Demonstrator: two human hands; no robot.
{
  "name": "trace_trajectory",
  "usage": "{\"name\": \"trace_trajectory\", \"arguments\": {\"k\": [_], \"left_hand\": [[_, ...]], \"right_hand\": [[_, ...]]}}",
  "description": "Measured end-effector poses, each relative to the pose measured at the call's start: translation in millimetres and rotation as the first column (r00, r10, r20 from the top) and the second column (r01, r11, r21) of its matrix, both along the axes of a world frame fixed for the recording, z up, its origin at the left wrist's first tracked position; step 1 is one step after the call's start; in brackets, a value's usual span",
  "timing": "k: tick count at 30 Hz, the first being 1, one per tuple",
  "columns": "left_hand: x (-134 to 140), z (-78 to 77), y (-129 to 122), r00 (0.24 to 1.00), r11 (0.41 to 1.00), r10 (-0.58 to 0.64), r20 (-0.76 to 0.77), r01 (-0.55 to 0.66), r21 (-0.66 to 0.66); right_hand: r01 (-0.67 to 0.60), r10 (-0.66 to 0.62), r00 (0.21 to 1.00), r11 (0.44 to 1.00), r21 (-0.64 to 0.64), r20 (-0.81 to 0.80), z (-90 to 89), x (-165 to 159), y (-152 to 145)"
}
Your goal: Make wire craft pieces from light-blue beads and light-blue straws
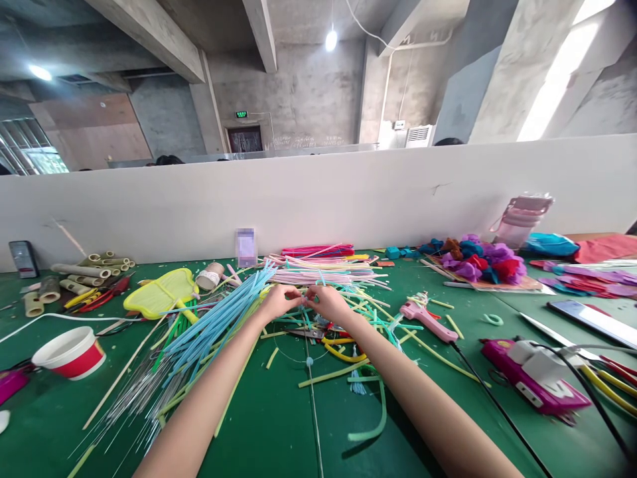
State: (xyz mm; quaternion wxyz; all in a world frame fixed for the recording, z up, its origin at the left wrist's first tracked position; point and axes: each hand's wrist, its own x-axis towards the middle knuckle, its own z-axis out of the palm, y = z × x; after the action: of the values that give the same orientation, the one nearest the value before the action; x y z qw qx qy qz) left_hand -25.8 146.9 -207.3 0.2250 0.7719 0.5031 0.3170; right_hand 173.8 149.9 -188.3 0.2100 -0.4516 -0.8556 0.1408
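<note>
My left hand [279,302] and my right hand [326,303] meet over the middle of the green table, fingertips pinched close together. What they pinch is too small to make out. Just below them a thin wire hoop [291,358] shows faintly, with a pale blue bead [309,362] at its lower edge; its upper part is hidden near my fingers. Scissors [303,333] and yellow-handled pliers [343,352] lie under my hands. To the left is a bundle of light blue pipe cleaners [223,312]. A pink glue gun [428,320] rests right of my right hand.
Pink pipe cleaners [323,272] lie behind my hands. Left stand a yellow butterfly-shaped piece [164,292], a paper cup [70,352] and bamboo tubes [89,272]. A magenta power strip [537,378] with cables and a bottle [522,219] are right. A white partition [318,192] closes the back.
</note>
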Motion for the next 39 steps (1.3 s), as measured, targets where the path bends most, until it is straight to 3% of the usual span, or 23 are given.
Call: {"name": "trace_trajectory", "arguments": {"k": [7, 13, 19, 25, 32, 39], "left_hand": [[1.0, -2.9, -0.6, 0.999, 1.000, 0.022, 0.039, -0.021, -0.022], [1.8, 2.7, -1.5, 0.982, 0.995, 0.050, 0.184, -0.032, -0.096], [-3.0, 11.4, -4.5, 0.905, 0.981, 0.149, 0.398, -0.085, -0.173], [-4.4, 13.5, -7.2, 0.853, 0.976, 0.200, 0.482, -0.128, -0.179], [-4.8, 11.9, -4.2, 0.895, 0.986, 0.167, 0.414, -0.145, -0.085], [-9.5, 21.2, -6.1, 0.982, 0.992, 0.072, 0.172, -0.089, 0.093]], "right_hand": [[-0.038, 0.029, 0.990, 0.997, -0.063, -0.138, -2.2, 1.8, 0.1], [-0.066, 0.021, 0.950, 0.989, -0.136, -0.312, -6.7, 8.4, 8.7], [-0.005, -0.052, 0.886, 0.992, -0.122, -0.461, -4.5, 14.0, 18.3], [0.063, -0.085, 0.844, 0.996, -0.060, -0.529, -7.6, 16.1, 20.3], [0.097, -0.051, 0.878, 0.993, 0.072, -0.477, -8.4, 19.5, 18.8], [-0.010, 0.045, 0.980, 0.984, 0.176, -0.196, 2.9, 13.6, 4.6]]}}
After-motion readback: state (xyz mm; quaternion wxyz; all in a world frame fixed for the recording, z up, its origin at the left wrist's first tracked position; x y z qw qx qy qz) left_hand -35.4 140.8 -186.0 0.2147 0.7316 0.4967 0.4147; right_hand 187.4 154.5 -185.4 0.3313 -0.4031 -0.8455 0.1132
